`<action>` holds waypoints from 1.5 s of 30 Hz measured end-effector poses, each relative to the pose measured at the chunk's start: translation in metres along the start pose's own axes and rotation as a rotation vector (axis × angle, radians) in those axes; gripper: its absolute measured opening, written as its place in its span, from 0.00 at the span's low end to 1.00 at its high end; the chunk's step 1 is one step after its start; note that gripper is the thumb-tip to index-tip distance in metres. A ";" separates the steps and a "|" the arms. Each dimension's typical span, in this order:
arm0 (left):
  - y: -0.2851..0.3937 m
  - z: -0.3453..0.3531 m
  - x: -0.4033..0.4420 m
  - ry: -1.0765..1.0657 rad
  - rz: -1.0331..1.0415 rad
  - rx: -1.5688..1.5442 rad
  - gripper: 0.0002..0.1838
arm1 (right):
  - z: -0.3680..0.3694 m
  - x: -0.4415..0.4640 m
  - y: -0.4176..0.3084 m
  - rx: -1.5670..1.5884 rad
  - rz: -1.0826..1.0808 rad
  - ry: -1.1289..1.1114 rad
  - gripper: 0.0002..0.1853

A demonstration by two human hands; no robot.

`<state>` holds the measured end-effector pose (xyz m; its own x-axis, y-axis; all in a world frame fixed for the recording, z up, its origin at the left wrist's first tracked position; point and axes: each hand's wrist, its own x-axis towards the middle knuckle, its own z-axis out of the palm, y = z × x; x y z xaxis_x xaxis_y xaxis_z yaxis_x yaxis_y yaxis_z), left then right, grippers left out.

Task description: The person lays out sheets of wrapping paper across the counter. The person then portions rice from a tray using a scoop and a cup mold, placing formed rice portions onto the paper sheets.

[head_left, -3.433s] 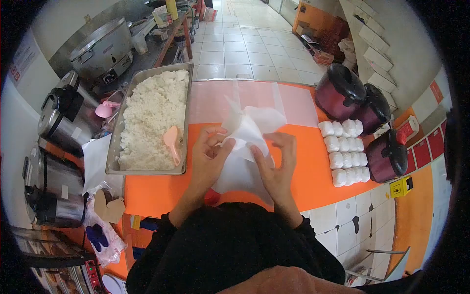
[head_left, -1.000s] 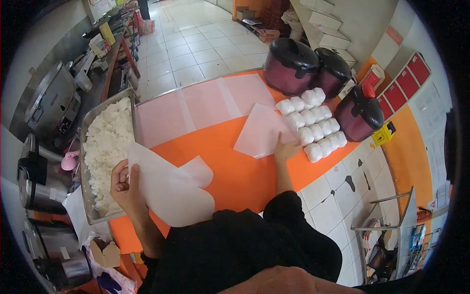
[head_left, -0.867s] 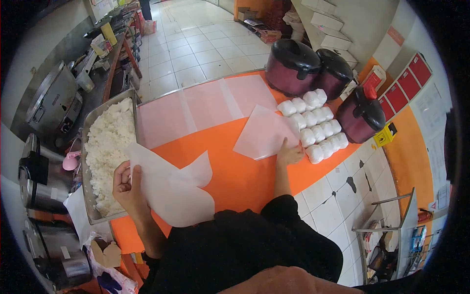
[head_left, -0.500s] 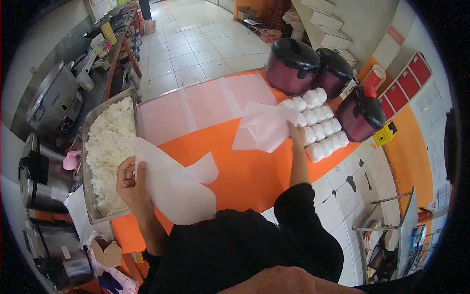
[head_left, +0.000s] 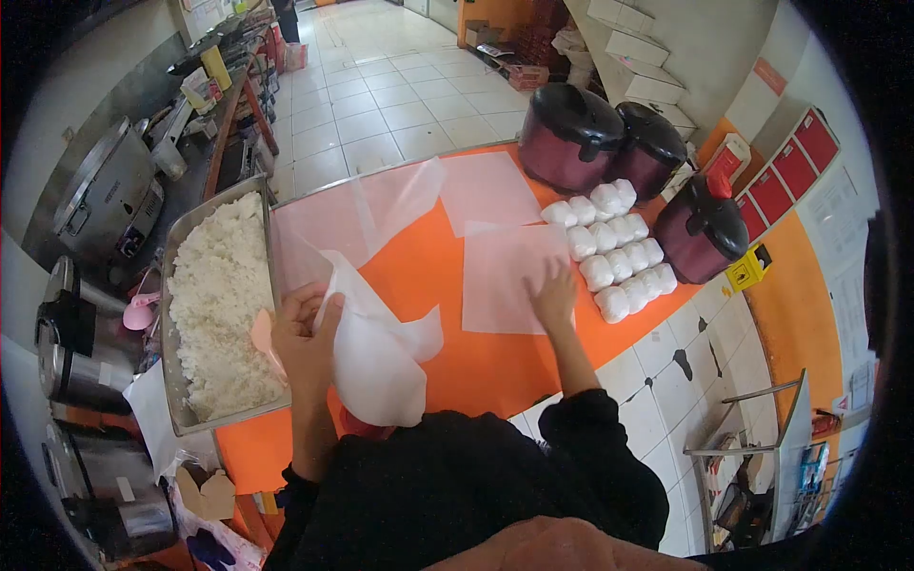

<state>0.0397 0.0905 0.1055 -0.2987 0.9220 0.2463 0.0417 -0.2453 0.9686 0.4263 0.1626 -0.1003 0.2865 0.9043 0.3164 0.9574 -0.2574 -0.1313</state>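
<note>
Several white paper sheets (head_left: 376, 347) hang from my left hand (head_left: 309, 333), its fingers pinched on their upper left edge. My right hand (head_left: 552, 293) lies with fingers spread on the right part of a flat translucent sheet (head_left: 500, 276) on the orange table. Behind it are more sheets (head_left: 486, 190), one at the centre-left lifted and folded at its edge. A metal tray (head_left: 274, 252) of white rice (head_left: 219, 305) stands at the left, with a peach scoop (head_left: 265, 341) beside my left hand. Rows of white wrapped bundles (head_left: 614, 252) sit right of my right hand.
Dark red pots with black lids (head_left: 571, 138) stand at the back right, another (head_left: 700, 228) beside the bundles. Rice cookers (head_left: 90, 381) line the left side. Partly under the hanging sheets is a red object (head_left: 367, 428). A person's legs (head_left: 286, 19) show far back.
My left hand has moved right with its sheets, uncovering the peach scoop. My right hand has moved down and left, and the sheet there now lies flat and squarer. A rear sheet has become lifted.
</note>
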 end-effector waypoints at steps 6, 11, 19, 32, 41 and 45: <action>0.007 -0.008 -0.004 -0.003 -0.009 0.019 0.11 | -0.035 -0.011 -0.016 0.016 -0.054 -0.413 0.39; 0.008 -0.014 -0.011 0.045 -0.039 -0.002 0.10 | -0.006 0.045 -0.070 0.449 -0.260 -0.062 0.33; 0.015 -0.027 -0.021 0.112 -0.029 -0.008 0.10 | -0.018 0.067 -0.304 0.469 -0.423 -0.044 0.46; -0.009 -0.027 -0.008 0.079 -0.085 -0.046 0.11 | 0.054 0.085 -0.263 0.669 -0.036 0.116 0.52; -0.009 -0.020 -0.002 0.017 -0.118 -0.026 0.11 | 0.052 0.081 -0.235 0.778 -0.070 -0.018 0.50; -0.009 -0.023 -0.004 0.042 -0.094 -0.019 0.11 | 0.102 0.097 -0.234 1.257 0.141 -0.022 0.44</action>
<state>0.0188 0.0824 0.0950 -0.3404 0.9278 0.1526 -0.0064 -0.1645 0.9864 0.2266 0.3453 -0.1351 0.3710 0.9040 0.2126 0.2192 0.1373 -0.9660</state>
